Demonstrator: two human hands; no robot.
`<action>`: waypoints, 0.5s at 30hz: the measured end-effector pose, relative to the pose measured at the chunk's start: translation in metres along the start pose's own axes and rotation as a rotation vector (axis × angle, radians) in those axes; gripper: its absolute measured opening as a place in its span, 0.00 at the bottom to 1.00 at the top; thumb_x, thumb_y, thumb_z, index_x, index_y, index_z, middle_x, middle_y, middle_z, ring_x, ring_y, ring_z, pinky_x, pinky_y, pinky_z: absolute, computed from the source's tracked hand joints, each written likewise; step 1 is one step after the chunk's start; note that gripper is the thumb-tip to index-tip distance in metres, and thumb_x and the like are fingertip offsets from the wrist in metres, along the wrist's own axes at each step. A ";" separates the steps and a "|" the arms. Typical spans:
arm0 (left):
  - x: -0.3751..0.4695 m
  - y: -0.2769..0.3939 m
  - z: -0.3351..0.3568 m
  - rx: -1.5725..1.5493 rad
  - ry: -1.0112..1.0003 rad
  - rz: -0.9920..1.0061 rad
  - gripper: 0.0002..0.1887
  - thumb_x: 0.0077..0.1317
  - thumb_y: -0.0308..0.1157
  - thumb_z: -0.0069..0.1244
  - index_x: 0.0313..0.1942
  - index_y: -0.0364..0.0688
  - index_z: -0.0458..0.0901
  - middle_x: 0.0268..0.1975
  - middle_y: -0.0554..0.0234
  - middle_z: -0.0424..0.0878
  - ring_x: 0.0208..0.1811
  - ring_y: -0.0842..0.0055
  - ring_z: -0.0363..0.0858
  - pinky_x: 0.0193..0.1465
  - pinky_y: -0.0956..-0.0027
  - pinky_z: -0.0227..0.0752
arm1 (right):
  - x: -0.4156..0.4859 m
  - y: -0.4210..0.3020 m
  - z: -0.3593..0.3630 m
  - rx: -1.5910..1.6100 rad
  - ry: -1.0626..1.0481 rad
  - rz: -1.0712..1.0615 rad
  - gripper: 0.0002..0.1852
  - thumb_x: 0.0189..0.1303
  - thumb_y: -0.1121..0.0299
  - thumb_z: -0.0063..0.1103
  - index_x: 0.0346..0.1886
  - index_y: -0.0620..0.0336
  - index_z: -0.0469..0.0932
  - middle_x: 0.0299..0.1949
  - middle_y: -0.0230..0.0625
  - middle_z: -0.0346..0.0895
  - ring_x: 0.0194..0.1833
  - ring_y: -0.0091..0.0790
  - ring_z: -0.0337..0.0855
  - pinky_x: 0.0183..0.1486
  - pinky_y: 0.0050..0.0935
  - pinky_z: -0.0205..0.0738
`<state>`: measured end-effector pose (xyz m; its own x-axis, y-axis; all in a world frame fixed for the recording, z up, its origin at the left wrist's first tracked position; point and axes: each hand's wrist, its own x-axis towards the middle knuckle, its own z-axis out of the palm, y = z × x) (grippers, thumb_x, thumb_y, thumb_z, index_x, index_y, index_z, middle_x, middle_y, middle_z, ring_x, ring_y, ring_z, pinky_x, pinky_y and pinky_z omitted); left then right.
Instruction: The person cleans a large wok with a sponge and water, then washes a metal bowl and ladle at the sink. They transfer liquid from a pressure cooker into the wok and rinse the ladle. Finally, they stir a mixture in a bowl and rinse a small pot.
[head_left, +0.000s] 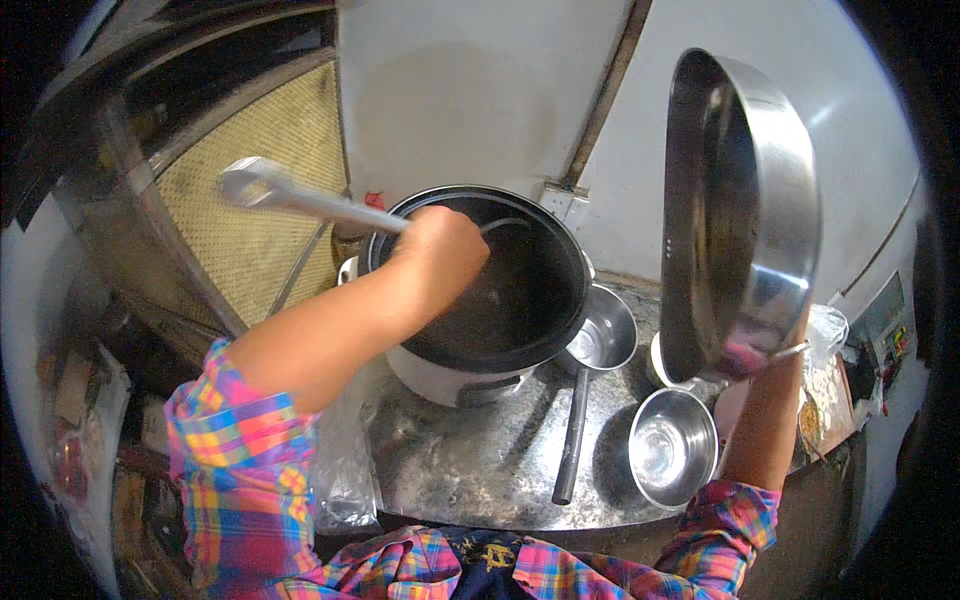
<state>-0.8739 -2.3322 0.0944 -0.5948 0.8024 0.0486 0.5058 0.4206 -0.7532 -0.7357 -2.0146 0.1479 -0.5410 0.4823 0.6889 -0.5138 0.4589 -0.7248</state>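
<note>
My left hand (442, 251) is closed around the metal handle of a long utensil (330, 206), over the left part of a large dark-lined cooking pot (480, 360). The handle's looped end points up to the left; a curved metal part shows inside the pot, and what the pot contains is dark and unclear. At the right, my right arm reaches up behind a large round stainless-steel pan or basin (784, 187), which is raised on its side above the worktop. The right hand itself is hidden by that vessel.
A long-handled metal ladle or saucepan (576, 442) lies right of the pot, near a steel bowl (673, 450). A board with chopped pale food (829, 397) is farther right. Clear plastic (345, 480) lies at the counter's left, and a wall socket (564, 201) is behind the pot.
</note>
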 end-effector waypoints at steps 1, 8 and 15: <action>-0.016 -0.005 -0.008 -0.083 0.014 -0.152 0.04 0.49 0.29 0.45 0.21 0.45 0.77 0.21 0.69 0.78 0.23 0.77 0.77 0.19 0.76 0.66 | 0.003 -0.002 0.018 -0.004 -0.045 -0.014 0.17 0.58 0.62 0.48 0.41 0.69 0.71 0.31 0.34 0.74 0.31 0.25 0.71 0.34 0.23 0.66; -0.199 -0.032 -0.047 -0.619 0.227 -0.667 0.09 0.54 0.30 0.45 0.36 0.40 0.74 0.28 0.52 0.75 0.29 0.58 0.74 0.29 0.61 0.65 | -0.001 -0.008 0.139 -0.186 -0.349 -0.091 0.18 0.55 0.61 0.52 0.39 0.70 0.71 0.30 0.38 0.72 0.31 0.29 0.72 0.35 0.26 0.67; -0.307 -0.010 -0.054 -0.881 0.085 -1.035 0.07 0.51 0.26 0.47 0.31 0.34 0.75 0.23 0.50 0.74 0.24 0.61 0.74 0.28 0.67 0.64 | -0.026 0.012 0.235 -0.521 -0.646 -0.296 0.16 0.49 0.62 0.56 0.34 0.67 0.72 0.36 0.48 0.67 0.39 0.50 0.70 0.43 0.38 0.65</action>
<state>-0.6630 -2.5603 0.1224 -0.9180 -0.0328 0.3953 0.1022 0.9434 0.3157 -0.8838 -2.1974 0.1212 -0.7856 -0.1541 0.5993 -0.4086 0.8565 -0.3154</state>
